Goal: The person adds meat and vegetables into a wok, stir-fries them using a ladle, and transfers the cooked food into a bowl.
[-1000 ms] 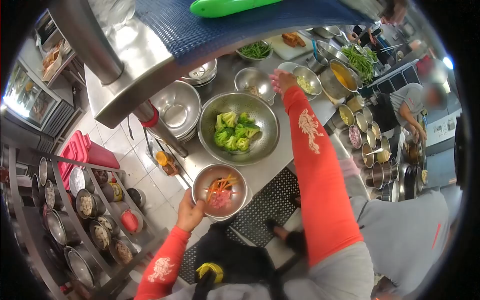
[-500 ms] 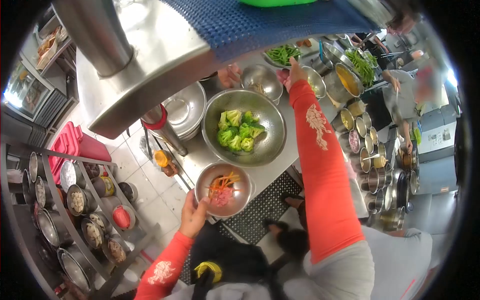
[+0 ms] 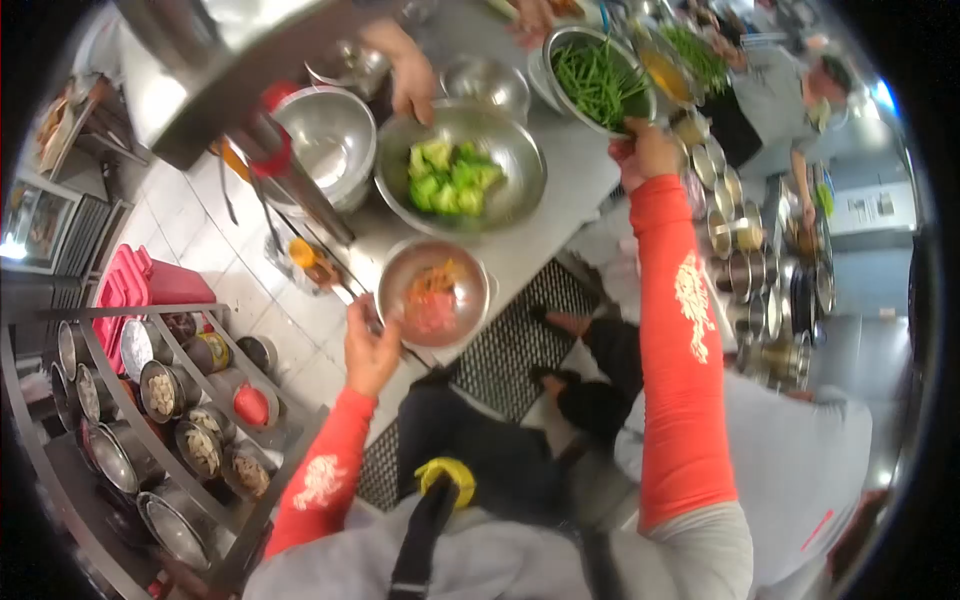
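Observation:
My left hand (image 3: pixel 372 345) is at the near-left rim of a small metal bowl (image 3: pixel 470 318) at the counter's corner, thumb against the rim and fingers along its outside. Orange strips and pink pieces, blurred, lie in that bowl. Out to the right, my right hand (image 3: pixel 645 155) grips the near rim of a metal bowl of green beans (image 3: pixel 597 85), tilted toward me. Between them sits a large metal colander (image 3: pixel 525 165) with broccoli (image 3: pixel 450 180). Another person's hand (image 3: pixel 412 85) is at the colander's far rim.
Stacked metal bowls (image 3: pixel 325 130) stand left of the colander, beside a steel post. A second hand of another person (image 3: pixel 533 22) is near the beans. At lower left is a rack of metal pots (image 3: pixel 170 390). A co-worker (image 3: pixel 790 100) stands among pots at right.
My right hand has closed on the bowl of green beans, which has come nearer to me. Another person's hand has reached the colander's rim. My view has shifted, moving the counter up in frame.

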Available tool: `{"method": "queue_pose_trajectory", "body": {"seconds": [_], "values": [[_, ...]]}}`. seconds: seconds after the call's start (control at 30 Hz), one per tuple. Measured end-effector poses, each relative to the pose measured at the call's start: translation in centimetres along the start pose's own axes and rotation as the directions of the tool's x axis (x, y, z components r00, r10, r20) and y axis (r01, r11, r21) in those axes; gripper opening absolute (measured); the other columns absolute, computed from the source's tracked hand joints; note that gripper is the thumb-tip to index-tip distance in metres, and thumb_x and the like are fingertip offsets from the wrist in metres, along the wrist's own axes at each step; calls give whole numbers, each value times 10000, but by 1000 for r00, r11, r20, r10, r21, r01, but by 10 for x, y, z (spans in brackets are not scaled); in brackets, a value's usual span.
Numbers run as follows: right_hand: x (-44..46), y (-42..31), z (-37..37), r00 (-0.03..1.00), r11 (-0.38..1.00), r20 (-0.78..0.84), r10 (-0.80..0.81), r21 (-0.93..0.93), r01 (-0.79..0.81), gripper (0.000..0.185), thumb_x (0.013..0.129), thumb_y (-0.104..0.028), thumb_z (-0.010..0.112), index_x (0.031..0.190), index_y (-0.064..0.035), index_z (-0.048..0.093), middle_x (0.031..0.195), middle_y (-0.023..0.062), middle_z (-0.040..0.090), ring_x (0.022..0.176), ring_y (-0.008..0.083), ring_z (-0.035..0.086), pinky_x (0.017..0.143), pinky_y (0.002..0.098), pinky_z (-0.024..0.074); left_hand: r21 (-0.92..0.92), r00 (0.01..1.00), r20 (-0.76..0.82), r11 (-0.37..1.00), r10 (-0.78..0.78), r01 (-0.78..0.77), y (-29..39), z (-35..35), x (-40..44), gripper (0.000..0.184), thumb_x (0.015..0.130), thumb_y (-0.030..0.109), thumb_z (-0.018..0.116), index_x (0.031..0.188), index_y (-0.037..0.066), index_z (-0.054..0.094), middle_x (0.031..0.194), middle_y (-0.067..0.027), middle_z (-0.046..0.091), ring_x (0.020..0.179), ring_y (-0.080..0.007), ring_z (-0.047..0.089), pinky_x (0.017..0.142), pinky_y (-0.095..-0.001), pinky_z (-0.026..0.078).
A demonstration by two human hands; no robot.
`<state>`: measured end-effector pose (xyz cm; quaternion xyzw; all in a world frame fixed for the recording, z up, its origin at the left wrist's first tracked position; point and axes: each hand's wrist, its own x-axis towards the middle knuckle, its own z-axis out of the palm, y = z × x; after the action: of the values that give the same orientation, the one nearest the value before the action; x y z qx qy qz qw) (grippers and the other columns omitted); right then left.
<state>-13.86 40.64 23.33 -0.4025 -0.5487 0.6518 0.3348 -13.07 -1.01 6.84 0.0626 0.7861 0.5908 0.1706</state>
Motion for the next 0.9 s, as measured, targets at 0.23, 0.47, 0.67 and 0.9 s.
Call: {"method": "queue_pose_trajectory", "body": {"seconds": [0.23,0.47,0.67,0.9], "values": [[-147,32,-126,998,993,-60,-2,-115,-5,105,862,-90,574,933,-29,620,809,69,632,631,161,592,456,313,480,254,946,4,915,323,-313,26,-9,19,196,855,187,627,917,2,600,726,-117,592,574,-229,554,563,-344,455],[-252,66,-140,984,977,-7,179,-118,-178,168,877,-89,554,1003,-15,637,772,30,644,547,89,569,420,213,435,352,808,28,751,588,-558,66,-25,28,132,857,97,605,813,26,503,640,-110,538,501,-210,539,490,-341,440],[-275,96,-83,941,959,187,281,-82,-270,158,890,-97,553,983,14,617,768,55,638,544,106,573,449,238,446,-103,950,-34,944,311,-313,113,-90,18,179,951,138,558,839,53,446,688,-16,530,525,-78,539,410,-199,418],[-285,167,-42,962,994,260,78,-88,-57,159,889,-48,590,1043,-14,610,832,45,655,698,112,618,611,282,525,-14,967,66,969,245,-245,93,-81,2,113,941,146,571,880,97,489,749,53,444,656,-29,371,554,-198,311]]}}
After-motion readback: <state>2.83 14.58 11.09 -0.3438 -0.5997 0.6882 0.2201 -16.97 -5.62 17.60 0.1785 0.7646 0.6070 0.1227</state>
